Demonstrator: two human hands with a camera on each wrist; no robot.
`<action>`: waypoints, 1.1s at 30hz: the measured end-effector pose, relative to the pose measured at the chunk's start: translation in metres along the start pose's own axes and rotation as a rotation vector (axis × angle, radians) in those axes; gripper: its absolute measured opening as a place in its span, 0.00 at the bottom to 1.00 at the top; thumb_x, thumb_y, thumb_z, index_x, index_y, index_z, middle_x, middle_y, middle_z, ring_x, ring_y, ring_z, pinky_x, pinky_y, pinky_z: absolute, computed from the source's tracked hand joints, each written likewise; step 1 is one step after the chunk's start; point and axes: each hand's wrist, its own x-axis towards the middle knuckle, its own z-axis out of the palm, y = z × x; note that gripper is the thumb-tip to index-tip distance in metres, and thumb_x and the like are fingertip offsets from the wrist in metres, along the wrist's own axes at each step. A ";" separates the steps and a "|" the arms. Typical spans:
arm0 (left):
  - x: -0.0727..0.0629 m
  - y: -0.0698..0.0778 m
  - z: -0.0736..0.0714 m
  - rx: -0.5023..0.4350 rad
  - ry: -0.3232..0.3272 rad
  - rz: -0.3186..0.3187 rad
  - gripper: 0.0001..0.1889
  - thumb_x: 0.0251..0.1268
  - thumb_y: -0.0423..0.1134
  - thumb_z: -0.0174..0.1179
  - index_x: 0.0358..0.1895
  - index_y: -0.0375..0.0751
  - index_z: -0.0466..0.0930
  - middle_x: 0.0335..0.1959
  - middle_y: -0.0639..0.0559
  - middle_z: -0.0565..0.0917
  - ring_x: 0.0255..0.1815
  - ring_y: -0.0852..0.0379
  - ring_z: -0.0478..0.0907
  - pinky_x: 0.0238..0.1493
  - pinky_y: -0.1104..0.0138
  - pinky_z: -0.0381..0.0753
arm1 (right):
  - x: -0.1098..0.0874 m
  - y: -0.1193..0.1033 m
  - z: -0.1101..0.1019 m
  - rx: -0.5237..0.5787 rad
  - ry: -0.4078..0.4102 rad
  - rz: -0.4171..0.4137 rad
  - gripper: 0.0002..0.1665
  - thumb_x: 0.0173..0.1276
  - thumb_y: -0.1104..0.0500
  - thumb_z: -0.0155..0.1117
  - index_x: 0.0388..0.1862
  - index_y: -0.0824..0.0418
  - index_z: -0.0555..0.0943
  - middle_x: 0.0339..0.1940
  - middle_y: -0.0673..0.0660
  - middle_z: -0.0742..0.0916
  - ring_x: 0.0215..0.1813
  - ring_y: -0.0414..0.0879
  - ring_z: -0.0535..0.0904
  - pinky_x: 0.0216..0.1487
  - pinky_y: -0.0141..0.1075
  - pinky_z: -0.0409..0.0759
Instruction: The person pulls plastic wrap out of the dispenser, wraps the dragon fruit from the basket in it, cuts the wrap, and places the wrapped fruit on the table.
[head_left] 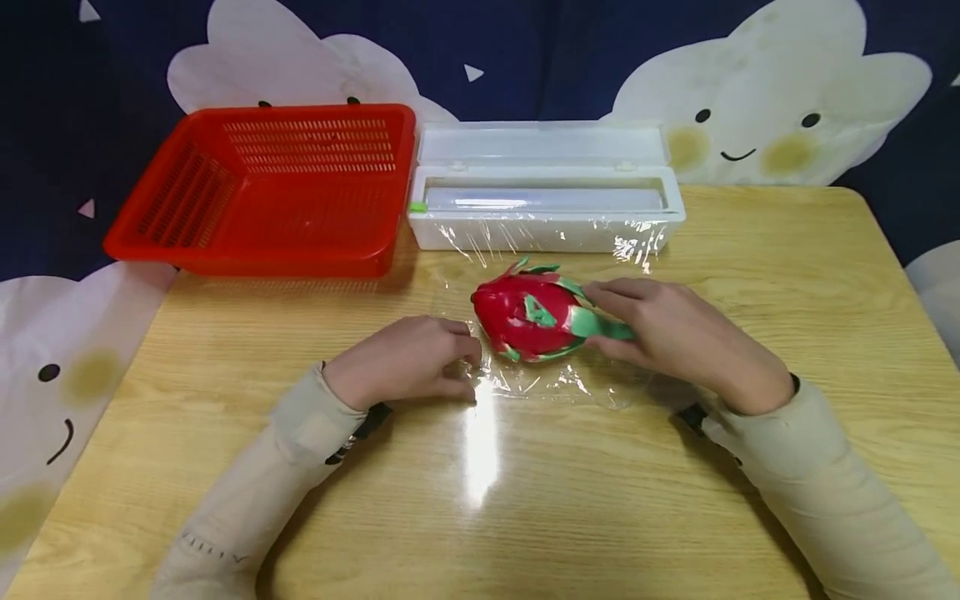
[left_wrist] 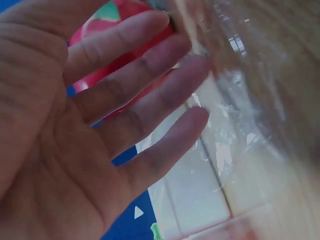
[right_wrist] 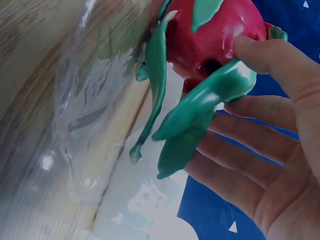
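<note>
A red toy dragon fruit [head_left: 517, 312] with green leaves is over a sheet of cling film [head_left: 558, 383] spread on the table. My right hand [head_left: 660, 329] pinches the fruit at its leafy end; in the right wrist view the thumb lies on the red skin and the fingers reach behind the green leaves [right_wrist: 210, 95]. On the other side, my left hand [head_left: 412, 358] holds nothing, its fingers spread and slightly bent beside the fruit's dark tip and the left edge of the film. The film's clear folds [left_wrist: 245, 120] pass close by the left fingertips.
Behind the fruit stands a white cling film box [head_left: 543, 229], lid raised, with the roll [head_left: 540, 198] inside and film drawn over its front. A red plastic basket [head_left: 292, 265] sits at the back left. A cloud-patterned dark blue cloth [head_left: 540, 50] hangs behind the wooden table [head_left: 600, 517].
</note>
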 end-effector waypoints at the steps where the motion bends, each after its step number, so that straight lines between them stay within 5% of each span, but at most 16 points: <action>1: 0.001 0.001 0.001 -0.019 -0.033 0.002 0.15 0.59 0.51 0.76 0.42 0.49 0.86 0.36 0.57 0.84 0.34 0.63 0.77 0.41 0.67 0.82 | 0.000 0.000 0.000 -0.001 0.006 -0.003 0.37 0.59 0.51 0.81 0.63 0.69 0.82 0.55 0.67 0.89 0.54 0.61 0.89 0.51 0.54 0.88; 8: 0.005 0.001 0.002 -0.082 -0.156 -0.040 0.16 0.55 0.49 0.78 0.36 0.49 0.80 0.31 0.58 0.77 0.33 0.61 0.72 0.37 0.69 0.74 | -0.001 0.000 0.000 0.001 0.014 -0.008 0.38 0.59 0.51 0.81 0.64 0.69 0.81 0.55 0.68 0.89 0.52 0.61 0.90 0.49 0.54 0.89; 19: 0.002 -0.001 0.003 -0.090 -0.127 0.047 0.07 0.67 0.33 0.67 0.31 0.50 0.83 0.29 0.59 0.80 0.33 0.63 0.73 0.40 0.71 0.76 | -0.002 0.002 0.001 0.045 -0.008 0.035 0.37 0.63 0.51 0.78 0.66 0.68 0.80 0.57 0.67 0.88 0.54 0.61 0.89 0.52 0.54 0.88; 33: 0.003 0.000 0.006 -0.048 -0.105 0.045 0.08 0.62 0.33 0.60 0.26 0.49 0.76 0.24 0.59 0.75 0.29 0.63 0.70 0.34 0.72 0.73 | -0.005 0.003 -0.002 0.054 -0.048 0.065 0.38 0.65 0.50 0.77 0.69 0.66 0.78 0.61 0.65 0.87 0.59 0.60 0.87 0.57 0.55 0.87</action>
